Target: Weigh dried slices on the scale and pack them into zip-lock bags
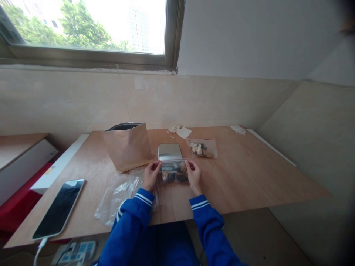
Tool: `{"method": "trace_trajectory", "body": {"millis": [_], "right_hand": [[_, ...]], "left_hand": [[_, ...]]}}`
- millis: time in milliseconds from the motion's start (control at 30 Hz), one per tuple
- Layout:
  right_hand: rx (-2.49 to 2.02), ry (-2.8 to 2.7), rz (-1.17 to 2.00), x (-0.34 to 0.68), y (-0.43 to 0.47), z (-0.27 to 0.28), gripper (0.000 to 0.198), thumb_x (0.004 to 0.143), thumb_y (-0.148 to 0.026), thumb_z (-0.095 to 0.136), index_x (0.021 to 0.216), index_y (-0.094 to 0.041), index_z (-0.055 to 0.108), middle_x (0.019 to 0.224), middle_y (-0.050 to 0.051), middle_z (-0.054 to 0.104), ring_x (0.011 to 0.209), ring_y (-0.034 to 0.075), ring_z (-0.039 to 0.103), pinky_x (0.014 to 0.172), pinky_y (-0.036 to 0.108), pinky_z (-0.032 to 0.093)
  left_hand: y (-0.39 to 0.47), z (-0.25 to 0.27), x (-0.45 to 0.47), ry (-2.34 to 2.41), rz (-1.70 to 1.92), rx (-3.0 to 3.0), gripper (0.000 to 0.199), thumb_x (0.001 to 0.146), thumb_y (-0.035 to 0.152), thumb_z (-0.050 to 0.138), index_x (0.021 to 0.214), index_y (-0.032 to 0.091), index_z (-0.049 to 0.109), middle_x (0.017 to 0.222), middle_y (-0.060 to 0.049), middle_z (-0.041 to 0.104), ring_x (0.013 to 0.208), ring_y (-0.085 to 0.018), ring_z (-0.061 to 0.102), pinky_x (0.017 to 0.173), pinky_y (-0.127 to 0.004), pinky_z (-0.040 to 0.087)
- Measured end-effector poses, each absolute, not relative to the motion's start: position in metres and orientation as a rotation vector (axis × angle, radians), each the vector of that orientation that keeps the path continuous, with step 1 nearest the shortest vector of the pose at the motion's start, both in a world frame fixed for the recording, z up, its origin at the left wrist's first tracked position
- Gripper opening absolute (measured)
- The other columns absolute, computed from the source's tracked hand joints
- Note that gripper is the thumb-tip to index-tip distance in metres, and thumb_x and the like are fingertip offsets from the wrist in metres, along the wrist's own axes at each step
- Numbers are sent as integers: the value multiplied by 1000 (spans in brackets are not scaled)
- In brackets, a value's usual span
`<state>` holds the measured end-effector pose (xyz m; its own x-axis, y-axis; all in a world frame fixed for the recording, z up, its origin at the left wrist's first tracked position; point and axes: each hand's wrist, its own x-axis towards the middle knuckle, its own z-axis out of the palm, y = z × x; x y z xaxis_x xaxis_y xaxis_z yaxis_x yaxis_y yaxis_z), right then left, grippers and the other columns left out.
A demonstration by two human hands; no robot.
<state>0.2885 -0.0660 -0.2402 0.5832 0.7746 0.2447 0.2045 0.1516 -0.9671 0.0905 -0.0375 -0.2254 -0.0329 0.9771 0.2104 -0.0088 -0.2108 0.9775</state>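
Pinching clear rectangular plastic bag (pixel 174 172) of dark-and-tan chunks (pixel 168 177), left hand (pixel 151 176) and right hand (pixel 194 176) at top corners; sealing probably, next wants firm press between hands.

Plain indoor rm, home or small office, can't tell which: wooden desk (pixel 249 177) against beige wall (pixel 208 99), metal-framed window (pixel 116 22) w/ trees (pixel 79 27) + tall bldg (pixel 138 29) outside, phone (pixel 59 208) on white cable (pixel 40 249), kraft pouch (pixel 128 146) & zip bags (pixel 173 175)

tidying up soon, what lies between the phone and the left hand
Clear plastic bags lie between the phone and the left hand, in the head view.
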Motion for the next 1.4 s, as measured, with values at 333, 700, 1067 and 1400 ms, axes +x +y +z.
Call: {"method": "trace_trajectory", "body": {"millis": [333,700,1067,1400], "right_hand": [[-1396,-926,494,288,-67,-238,45,80,-56,60,91,-14,70,86,10,72,73,20,61,67,31,47],[-1260,-925,749,282,-69,-231,39,74,-53,68,87,-16,70,83,7,72,76,21,65,70,32,51],[-1298,-932,671,281,-69,-232,37,72,-49,71,86,-15,72,81,8,74,76,22,66,71,34,51],[-1321,-932,654,280,-70,-230,40,71,-53,71,85,-15,74,81,9,75,75,22,67,69,34,53]], "left_hand": [[-37,-227,90,1191,1377,1366,33,78,47,66,89,15,69,86,-7,71,79,-18,64,77,-29,47],[-41,-221,92,1055,1276,1330,32,76,45,70,90,16,70,87,-8,71,83,-20,65,76,-29,49],[-42,-218,91,1101,1290,1330,36,74,47,70,88,14,72,83,-9,72,79,-20,66,72,-29,50],[-43,-219,90,1114,1296,1327,33,74,46,70,86,15,73,79,-7,72,78,-21,65,72,-29,49]]}}
